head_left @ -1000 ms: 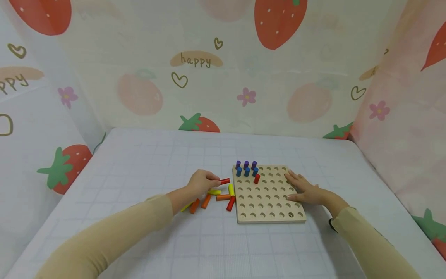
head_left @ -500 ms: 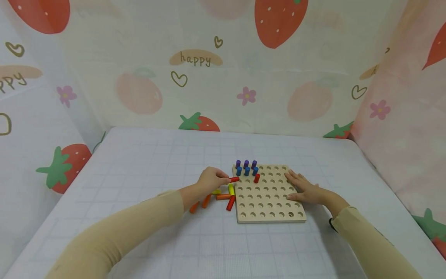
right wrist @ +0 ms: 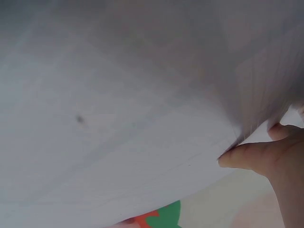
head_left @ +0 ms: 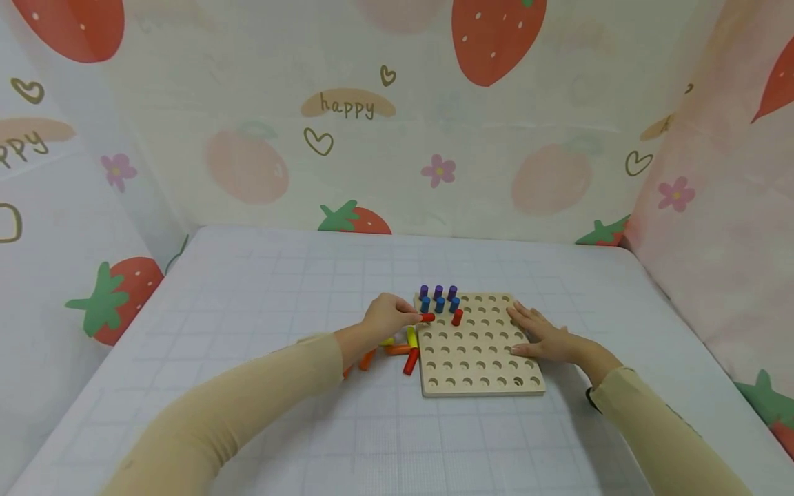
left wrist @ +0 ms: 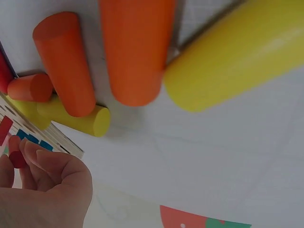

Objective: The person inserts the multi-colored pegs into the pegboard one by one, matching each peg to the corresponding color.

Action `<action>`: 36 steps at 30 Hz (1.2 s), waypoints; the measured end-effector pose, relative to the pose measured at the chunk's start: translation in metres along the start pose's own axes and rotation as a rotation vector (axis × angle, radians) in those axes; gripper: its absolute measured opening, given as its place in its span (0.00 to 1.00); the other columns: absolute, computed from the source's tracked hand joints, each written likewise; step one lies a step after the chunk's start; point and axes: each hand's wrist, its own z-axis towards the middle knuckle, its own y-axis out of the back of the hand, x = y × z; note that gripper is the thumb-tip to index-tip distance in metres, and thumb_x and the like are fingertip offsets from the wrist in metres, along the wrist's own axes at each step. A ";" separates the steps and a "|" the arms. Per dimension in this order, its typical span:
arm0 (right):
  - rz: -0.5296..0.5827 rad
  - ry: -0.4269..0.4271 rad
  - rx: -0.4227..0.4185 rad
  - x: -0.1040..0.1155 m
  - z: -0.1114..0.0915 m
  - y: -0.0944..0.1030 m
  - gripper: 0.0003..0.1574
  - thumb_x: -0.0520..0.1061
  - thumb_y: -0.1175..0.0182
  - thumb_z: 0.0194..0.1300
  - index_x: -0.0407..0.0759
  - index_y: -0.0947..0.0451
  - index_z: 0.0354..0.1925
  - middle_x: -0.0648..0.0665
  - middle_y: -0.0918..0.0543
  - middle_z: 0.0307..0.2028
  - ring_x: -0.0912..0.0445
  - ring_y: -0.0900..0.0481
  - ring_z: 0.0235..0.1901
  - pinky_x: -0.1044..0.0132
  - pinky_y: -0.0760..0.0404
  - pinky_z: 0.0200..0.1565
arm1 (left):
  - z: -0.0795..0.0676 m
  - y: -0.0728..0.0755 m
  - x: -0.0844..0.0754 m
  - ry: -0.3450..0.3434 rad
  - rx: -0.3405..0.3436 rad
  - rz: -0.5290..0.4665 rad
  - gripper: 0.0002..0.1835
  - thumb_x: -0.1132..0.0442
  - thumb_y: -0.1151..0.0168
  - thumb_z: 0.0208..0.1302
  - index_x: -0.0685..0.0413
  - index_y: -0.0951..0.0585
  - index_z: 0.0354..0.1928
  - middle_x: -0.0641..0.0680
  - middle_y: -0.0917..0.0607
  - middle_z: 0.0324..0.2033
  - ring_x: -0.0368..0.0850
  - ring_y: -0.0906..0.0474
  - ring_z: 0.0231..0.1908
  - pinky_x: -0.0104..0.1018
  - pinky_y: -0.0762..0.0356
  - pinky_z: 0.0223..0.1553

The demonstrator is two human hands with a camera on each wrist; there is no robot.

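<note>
The left hand (head_left: 389, 315) is at the far part of the left edge of the pegboard (head_left: 484, 355), its grip clamped on a red peg (head_left: 428, 317) between thumb and fingertips. The held peg lies nearly level over the left end of the third row from the far side; whether it touches the board I cannot tell. The right hand (head_left: 544, 342) rests on the board's right edge, its grip apart, thumb and fingers spread.

Three purple pegs (head_left: 438, 293) stand at the left of the farthest row, with three blue pegs (head_left: 440, 305) directly in front. A standing red peg (head_left: 457, 317) is in the third row, in front of the rightmost blue one.

On the bench (head_left: 298, 434), a yellow peg (head_left: 412, 337), a lying red peg (head_left: 411, 362) and an orange peg (head_left: 397, 350) cluster just beside the board's left edge. More orange and yellow pegs lie farther left, some partly hidden by the left arm. Behind hangs a strawberry-printed backdrop (head_left: 372, 165)
</note>
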 end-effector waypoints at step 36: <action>0.002 0.017 -0.005 0.000 -0.002 0.001 0.56 0.59 0.42 0.68 0.36 0.61 0.76 0.30 0.66 0.74 0.30 0.73 0.70 0.20 0.74 0.51 | 0.007 -0.020 -0.019 -0.098 -0.006 0.124 0.11 0.56 0.32 0.61 0.57 0.14 0.37 0.50 0.19 0.33 0.44 0.28 0.35 0.29 0.32 0.30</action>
